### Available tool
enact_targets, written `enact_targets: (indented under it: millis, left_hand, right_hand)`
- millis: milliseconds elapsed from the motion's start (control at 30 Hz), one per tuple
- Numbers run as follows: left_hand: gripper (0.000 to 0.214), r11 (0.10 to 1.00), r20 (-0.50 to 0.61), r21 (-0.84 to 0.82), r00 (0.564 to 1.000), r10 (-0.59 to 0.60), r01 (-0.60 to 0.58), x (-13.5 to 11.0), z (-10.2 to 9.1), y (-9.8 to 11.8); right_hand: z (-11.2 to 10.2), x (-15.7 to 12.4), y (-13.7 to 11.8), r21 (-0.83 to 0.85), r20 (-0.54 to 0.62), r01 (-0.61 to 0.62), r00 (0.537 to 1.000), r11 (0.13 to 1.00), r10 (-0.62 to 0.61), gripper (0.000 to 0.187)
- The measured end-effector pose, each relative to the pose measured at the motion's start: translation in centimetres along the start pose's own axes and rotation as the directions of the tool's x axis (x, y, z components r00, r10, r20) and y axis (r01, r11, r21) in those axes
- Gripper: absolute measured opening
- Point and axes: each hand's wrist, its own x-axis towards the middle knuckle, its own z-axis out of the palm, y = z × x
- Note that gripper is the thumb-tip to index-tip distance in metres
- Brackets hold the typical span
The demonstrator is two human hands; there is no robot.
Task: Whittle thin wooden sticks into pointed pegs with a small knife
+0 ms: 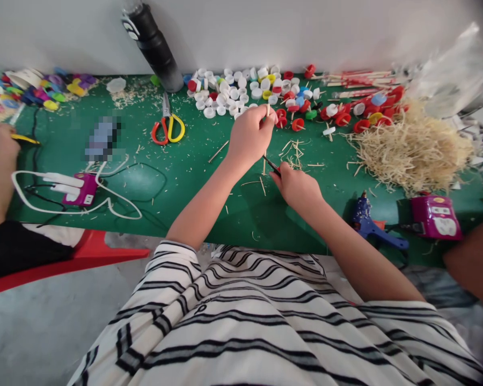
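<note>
My left hand is closed around a thin wooden stick, whose top end pokes up above the thumb and whose lower part shows below the fist. Just below and to the right, my right hand grips what looks like a small knife with a dark blade and a hint of red by the fingers. Its tip meets the stick under my left fist. Pale wood shavings lie on the green tabletop around both hands, and a separate stick rests to the left.
Bottle caps crowd the back, some red ones on sticks. Scissors lie left, near a black bottle and a purple power block. To the right are a shavings heap and blue glue gun. People sit on both sides.
</note>
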Motion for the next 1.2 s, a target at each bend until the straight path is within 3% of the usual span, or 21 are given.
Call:
enact_targets:
  millis: [267, 467, 767, 1000, 1200]
  left_hand:
    - [0.035, 1.000, 0.004, 0.009, 1.000, 0.014, -0.014, -0.2, -0.2, -0.3]
    - [0.042, 1.000, -0.022, 0.003, 1.000, 0.017, -0.017, -0.3, -0.4, -1.1]
    - [0.040, 1.000, -0.036, -0.001, 0.999, 0.004, -0.004, -0.6, -0.6, -0.8]
    - [0.041, 0.999, -0.030, -0.027, 0.999, 0.017, -0.018, -0.2, 0.5, 0.0]
    - [0.049, 0.996, -0.021, -0.062, 0.998, 0.063, -0.064, 0.3, 1.4, -0.4]
  right_hand:
    - [-0.1, -0.3, 0.0, 0.007, 0.032, 0.002, 0.999, 1.000, -0.002, 0.046]
    - [0.8, -1.0, 0.6, -0.129, 0.166, 0.013, 0.986, 0.992, 0.009, 0.044]
    - [0.5, -1.0, 0.8, -0.114, 0.141, 0.014, 0.990, 0.993, 0.003, 0.047]
    - [-1.4, -0.4, 0.1, -0.077, -0.014, 0.013, 1.000, 0.997, -0.014, 0.047]
    - [-0.7, -0.2, 0.1, -0.033, -0.005, -0.027, 1.000, 0.999, 0.027, 0.046]
